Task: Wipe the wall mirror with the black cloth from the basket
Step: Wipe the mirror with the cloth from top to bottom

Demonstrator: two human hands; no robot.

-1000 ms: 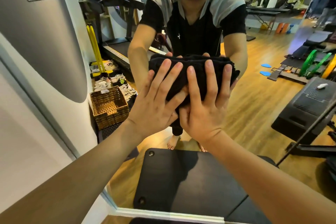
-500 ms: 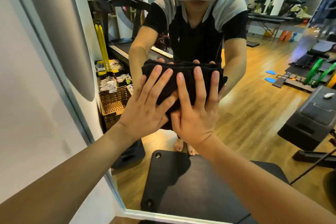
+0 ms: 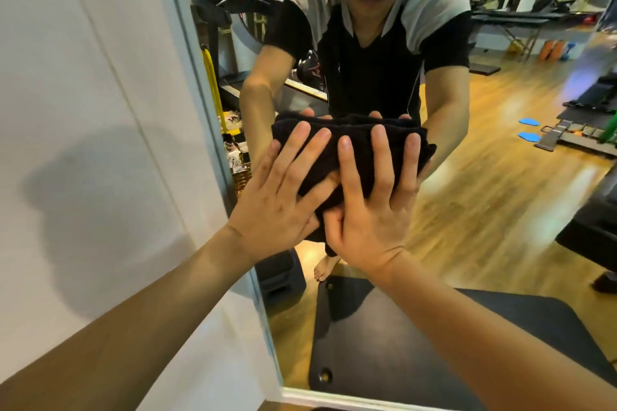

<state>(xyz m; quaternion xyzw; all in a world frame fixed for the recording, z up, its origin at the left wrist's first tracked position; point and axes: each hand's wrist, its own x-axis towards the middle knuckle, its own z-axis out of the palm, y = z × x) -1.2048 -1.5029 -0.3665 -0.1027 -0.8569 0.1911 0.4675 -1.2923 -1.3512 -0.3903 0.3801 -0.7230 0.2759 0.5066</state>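
The folded black cloth (image 3: 359,150) lies flat against the wall mirror (image 3: 484,183), close to its left frame. My left hand (image 3: 280,200) presses on the cloth's left half with straight, spread fingers. My right hand (image 3: 370,210) presses on the right half the same way, thumb beside the left hand. The mirror reflects a person in a white headset pushing the same cloth. Only a sliver of the wicker basket (image 3: 241,177) shows in the reflection, by the frame.
A white wall (image 3: 93,143) runs left of the mirror frame (image 3: 213,130). In the reflection are a treadmill (image 3: 230,10), a black bench pad (image 3: 417,344) low down, wooden floor and gym gear at the right.
Both hands have slid the cloth leftwards across the glass toward the mirror's left frame. The basket's reflection is now mostly cut off by the frame and my left hand.
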